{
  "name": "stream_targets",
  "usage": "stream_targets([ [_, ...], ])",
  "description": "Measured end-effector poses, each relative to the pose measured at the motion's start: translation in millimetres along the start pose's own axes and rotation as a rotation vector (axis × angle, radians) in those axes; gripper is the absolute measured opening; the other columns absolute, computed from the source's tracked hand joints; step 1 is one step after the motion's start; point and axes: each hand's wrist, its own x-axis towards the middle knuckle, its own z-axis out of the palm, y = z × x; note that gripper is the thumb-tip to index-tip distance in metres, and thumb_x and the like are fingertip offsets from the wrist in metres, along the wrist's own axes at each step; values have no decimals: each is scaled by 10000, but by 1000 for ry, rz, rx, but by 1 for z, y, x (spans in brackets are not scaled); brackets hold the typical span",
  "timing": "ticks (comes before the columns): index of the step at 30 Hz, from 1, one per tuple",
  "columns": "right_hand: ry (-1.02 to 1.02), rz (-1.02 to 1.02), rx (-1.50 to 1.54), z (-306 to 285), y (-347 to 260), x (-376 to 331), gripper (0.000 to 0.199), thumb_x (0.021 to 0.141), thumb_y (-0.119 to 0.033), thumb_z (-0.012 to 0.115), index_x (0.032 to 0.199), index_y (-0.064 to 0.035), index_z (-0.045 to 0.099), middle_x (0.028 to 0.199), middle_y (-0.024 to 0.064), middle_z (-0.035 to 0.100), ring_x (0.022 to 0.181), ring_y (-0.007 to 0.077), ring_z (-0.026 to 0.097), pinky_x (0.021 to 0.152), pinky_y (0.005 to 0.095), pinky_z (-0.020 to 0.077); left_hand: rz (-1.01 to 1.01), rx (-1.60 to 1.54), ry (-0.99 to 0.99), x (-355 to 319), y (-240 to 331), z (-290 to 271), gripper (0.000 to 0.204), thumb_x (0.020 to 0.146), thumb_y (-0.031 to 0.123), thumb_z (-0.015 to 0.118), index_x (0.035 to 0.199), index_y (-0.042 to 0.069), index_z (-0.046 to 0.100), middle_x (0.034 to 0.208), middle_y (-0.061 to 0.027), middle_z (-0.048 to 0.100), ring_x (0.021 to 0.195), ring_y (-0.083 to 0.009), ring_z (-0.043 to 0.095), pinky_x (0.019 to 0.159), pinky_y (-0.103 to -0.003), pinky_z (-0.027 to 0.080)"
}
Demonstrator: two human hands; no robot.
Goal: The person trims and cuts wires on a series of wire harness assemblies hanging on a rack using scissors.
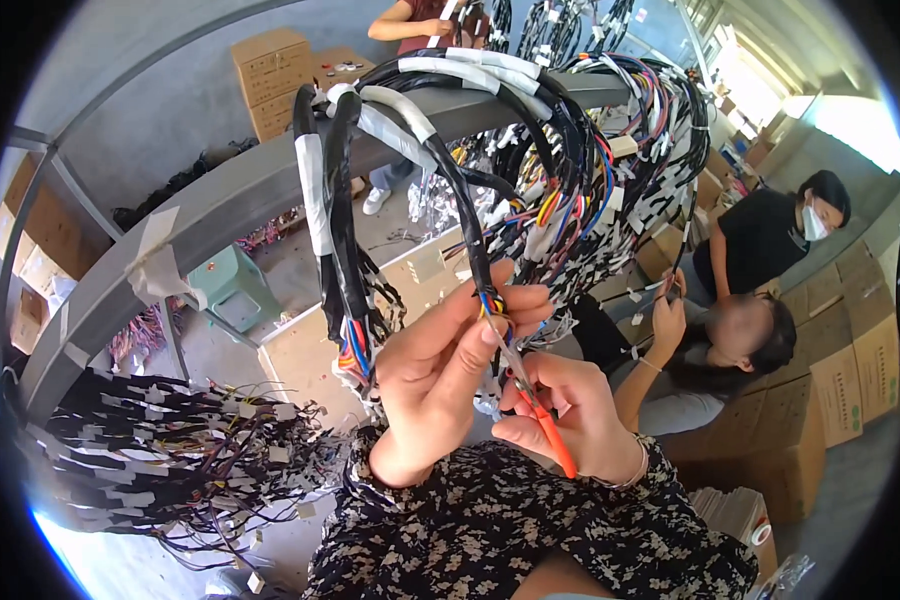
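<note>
Workshop, wire-harness work. You face a metal rail hung with taped cable bundles; more wiring masses at your left, cardboard boxes stand stacked, two co-workers are at your right.

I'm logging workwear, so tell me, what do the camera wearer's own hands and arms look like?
The left hand and right hand are both bare, without gloves. The sleeves are black with a small, pale floral print. A thin, light band shows at the wrist on the right side.
</note>
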Motion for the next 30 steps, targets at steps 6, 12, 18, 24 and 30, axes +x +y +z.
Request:
stream_targets([
  [6, 19, 43, -19, 2, -8, -1, 333, 791, -185, 885, 907, -15, 624, 708, 37, 605, 593, 77, 532, 565, 251, 440, 33, -3, -80, 1, 0, -4, 409, 1044, 17, 489, 1417, -141, 435, 1251, -267, 645, 1161, -332, 653, 1014, -407, 525],
  [12, -36, 185, 5, 2, -23, -4, 299, 846, -122, 833, 978, 30, 611, 896, 39, 623, 766, 64, 564, 673, 213, 452, 16, -15, -92, 0, 4, -4, 429, 1043, 6, 479, 1439, -139, 403, 1334, -303, 586, 1211, -375, 620, 1053, -440, 492],
  [18, -8, 170, -17, 4, -22, -5, 290, 845, -137, 837, 967, 19, 626, 874, 26, 635, 748, 60, 564, 646, 210, 440, 25, -19, -119, -1, 2, -8, 439, 1039, -6, 475, 1457, -116, 393, 1360, -331, 553, 1215, -417, 608, 1059, -479, 483],
  [24, -16, 147, -106, 1, -27, -4, 308, 837, -160, 847, 956, 19, 627, 862, 27, 640, 721, 59, 552, 627, 220, 438, 55, 12, -126, 0, 1, -10, 448, 1034, -22, 473, 1472, -79, 398, 1365, -334, 548, 1215, -437, 601, 1037, -508, 495],
  [30, 47, 180, -8, 3, -28, -1, 324, 814, -169, 869, 918, 8, 619, 834, 19, 634, 725, 43, 539, 618, 216, 428, 27, 35, -148, 2, 3, -7, 439, 1048, 6, 459, 1455, -136, 376, 1367, -334, 544, 1209, -418, 607, 1058, -496, 484],
])
